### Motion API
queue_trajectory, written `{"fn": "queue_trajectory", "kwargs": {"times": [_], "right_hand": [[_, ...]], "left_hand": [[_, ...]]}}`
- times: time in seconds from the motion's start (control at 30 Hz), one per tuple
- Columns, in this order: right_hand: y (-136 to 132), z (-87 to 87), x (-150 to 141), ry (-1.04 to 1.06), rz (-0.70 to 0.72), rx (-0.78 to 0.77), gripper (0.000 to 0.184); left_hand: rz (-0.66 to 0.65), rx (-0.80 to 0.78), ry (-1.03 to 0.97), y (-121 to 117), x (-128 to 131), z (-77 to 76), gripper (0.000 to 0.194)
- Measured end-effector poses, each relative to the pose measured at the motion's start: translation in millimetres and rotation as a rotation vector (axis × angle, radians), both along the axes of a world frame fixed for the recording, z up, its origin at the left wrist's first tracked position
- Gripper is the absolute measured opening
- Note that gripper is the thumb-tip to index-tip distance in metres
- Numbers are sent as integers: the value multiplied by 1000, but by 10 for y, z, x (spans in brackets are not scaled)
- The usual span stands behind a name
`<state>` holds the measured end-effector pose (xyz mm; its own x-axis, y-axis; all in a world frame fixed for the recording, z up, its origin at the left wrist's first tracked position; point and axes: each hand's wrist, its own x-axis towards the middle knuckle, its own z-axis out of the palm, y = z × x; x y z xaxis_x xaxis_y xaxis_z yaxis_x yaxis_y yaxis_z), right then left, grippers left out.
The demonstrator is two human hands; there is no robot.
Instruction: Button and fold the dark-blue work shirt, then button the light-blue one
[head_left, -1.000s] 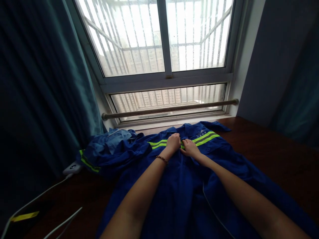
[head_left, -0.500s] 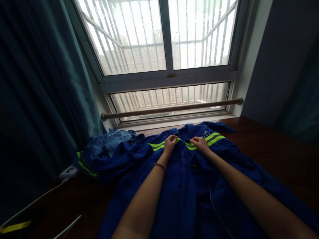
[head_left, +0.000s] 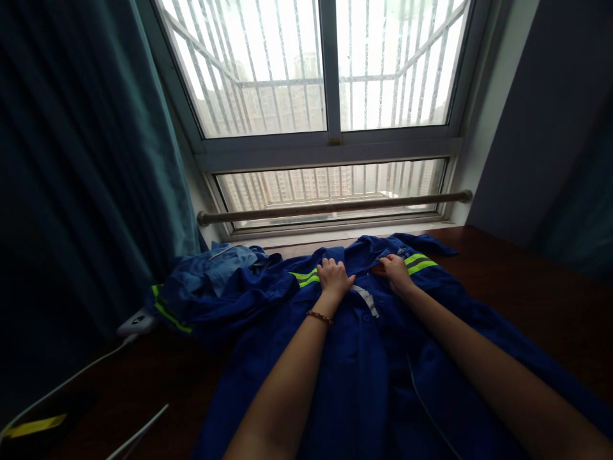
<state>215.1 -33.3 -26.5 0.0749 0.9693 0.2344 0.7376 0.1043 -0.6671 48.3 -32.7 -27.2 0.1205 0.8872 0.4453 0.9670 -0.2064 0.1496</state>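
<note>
While left hand (head_left: 334, 280) is resting, right hand (head_left: 396, 273) is pinching jacket (head_left: 330, 364)

As the jacket is lying spread over the wooden surface (head_left: 507, 271) below the window (head_left: 268, 76), both hands are touching its upper front. The left hand is lying back up on the cloth, beside one stretch of green stripe (head_left: 306, 278); its fingers are reaching forward and its thumb is standing apart from them. Whether they are clamping any cloth, I cannot tell. A bracelet (head_left: 319, 317) is circling that wrist. The right hand is holding a front edge of the jacket, thumb and fingers together on the cloth, just beside the other stretch of stripe. Between the hands, a white strip (head_left: 367, 301) is showing on the jacket.

To the left, a sleeve (head_left: 225, 313) is lying bunched, and pale cloth (head_left: 230, 263) is resting against it. Just past the sleeve, a white device (head_left: 136, 324) is lying near the curtain (head_left: 96, 160), with a cable (head_left: 71, 382) running from it toward the lower left, where a yellow strip (head_left: 36, 426) is showing. A rail (head_left: 335, 209) is crossing in front of the window's lower pane.
</note>
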Motion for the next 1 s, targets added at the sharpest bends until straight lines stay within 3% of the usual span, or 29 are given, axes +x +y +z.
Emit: {"fn": "queue_trajectory", "kwargs": {"times": [0.17,0.33,0.47,0.57,0.7,0.83,1.0], "right_hand": [[8,8,67,-62,120,62,32],[-235,-170,-253,-308,191,75,26],[-391,-168,-421,-464,141,66,27],[-427,-123,-412,-538,104,50,29],[-418,-122,-353,-588,78,40,28],[-397,-145,-318,-611,73,43,33],[-353,-120,-286,-626,54,42,30]], "left_hand": [[71,-207,4,54,41,-4,36],[104,-167,-66,71,-1,-50,27],[93,-6,-550,125,-101,2,32],[-9,-8,-813,231,-115,0,37],[-174,-123,-772,320,-19,-135,34],[-337,-184,-605,258,80,-270,25],[-479,-163,-397,99,126,-265,16]]}}
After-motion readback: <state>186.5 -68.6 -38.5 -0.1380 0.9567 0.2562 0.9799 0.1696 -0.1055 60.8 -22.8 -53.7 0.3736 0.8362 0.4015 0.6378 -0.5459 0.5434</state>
